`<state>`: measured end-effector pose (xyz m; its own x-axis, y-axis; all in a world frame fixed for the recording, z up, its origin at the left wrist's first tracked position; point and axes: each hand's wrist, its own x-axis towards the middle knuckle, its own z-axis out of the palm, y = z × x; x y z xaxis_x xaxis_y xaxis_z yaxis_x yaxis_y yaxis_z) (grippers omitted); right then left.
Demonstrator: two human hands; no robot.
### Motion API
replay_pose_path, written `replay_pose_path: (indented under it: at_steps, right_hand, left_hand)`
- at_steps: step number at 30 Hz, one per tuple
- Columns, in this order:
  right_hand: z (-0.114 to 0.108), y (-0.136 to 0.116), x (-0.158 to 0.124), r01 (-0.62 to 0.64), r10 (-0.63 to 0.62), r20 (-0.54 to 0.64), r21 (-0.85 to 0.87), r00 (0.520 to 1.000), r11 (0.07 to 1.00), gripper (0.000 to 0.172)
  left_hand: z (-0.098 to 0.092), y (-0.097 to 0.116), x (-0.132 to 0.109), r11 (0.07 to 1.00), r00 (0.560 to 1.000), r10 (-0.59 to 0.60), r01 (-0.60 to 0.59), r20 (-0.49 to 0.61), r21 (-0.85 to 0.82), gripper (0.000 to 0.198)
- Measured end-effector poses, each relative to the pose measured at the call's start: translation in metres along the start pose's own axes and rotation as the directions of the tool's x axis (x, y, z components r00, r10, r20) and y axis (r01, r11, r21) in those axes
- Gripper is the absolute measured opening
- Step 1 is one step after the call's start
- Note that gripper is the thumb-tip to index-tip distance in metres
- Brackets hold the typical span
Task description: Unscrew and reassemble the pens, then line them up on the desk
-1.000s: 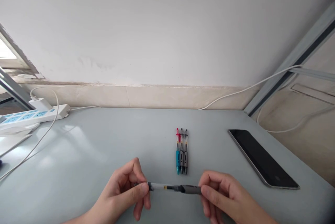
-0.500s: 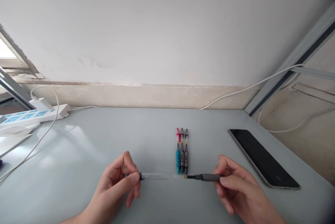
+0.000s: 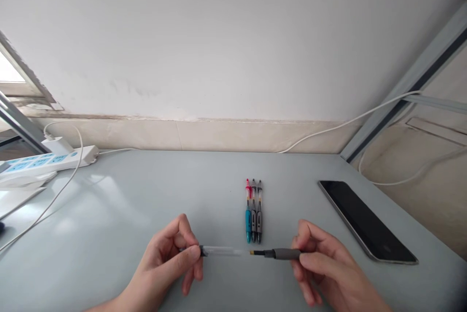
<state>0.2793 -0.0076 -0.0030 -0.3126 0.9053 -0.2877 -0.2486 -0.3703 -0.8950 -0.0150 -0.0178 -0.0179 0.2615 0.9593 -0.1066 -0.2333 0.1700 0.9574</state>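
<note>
My left hand (image 3: 171, 258) pinches the clear barrel (image 3: 221, 251) of a taken-apart pen, held level above the grey table (image 3: 120, 214). My right hand (image 3: 323, 266) pinches the pen's grey grip section (image 3: 282, 254), whose thin refill points left toward the barrel's open end. The two parts lie almost in line with a small gap between them. Just beyond them three whole pens (image 3: 253, 211) lie side by side on the table, one teal, two grey.
A dark tablet (image 3: 367, 222) lies at the right of the table. A white power strip (image 3: 44, 162) with a plugged charger and cables sits at the far left. A white cable (image 3: 350, 119) runs along the wall at the back right.
The pen was whole a second ago; my hands pulled it apart into barrel and grip section. Since half a second ago the two parts have come closer together again.
</note>
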Motion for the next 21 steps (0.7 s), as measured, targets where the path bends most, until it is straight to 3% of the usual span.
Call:
replay_pose_path:
  at_steps: [6,12,18,21]
  right_hand:
    - [0.004,0.012,0.001,0.09,-0.054,0.163,-0.224,0.985,0.97,0.03]
    - [0.006,0.013,-0.001,0.072,-0.03,0.104,-0.435,0.994,0.898,0.037]
    - [0.008,0.01,-0.004,0.069,-0.003,0.105,-0.63,0.994,0.773,0.062]
    - [0.009,0.01,-0.007,0.063,-0.021,0.079,-0.579,0.997,0.813,0.049]
  left_hand:
    - [0.008,0.002,0.002,0.997,0.983,-0.072,0.073,0.168,0.002,0.036]
    - [0.01,0.003,0.001,0.996,0.983,-0.075,0.067,0.167,0.05,0.038]
    - [0.012,0.0,-0.003,0.99,0.974,-0.116,0.098,0.195,0.1,0.041]
    - [0.013,0.002,-0.001,0.994,0.981,-0.1,0.09,0.167,0.065,0.04]
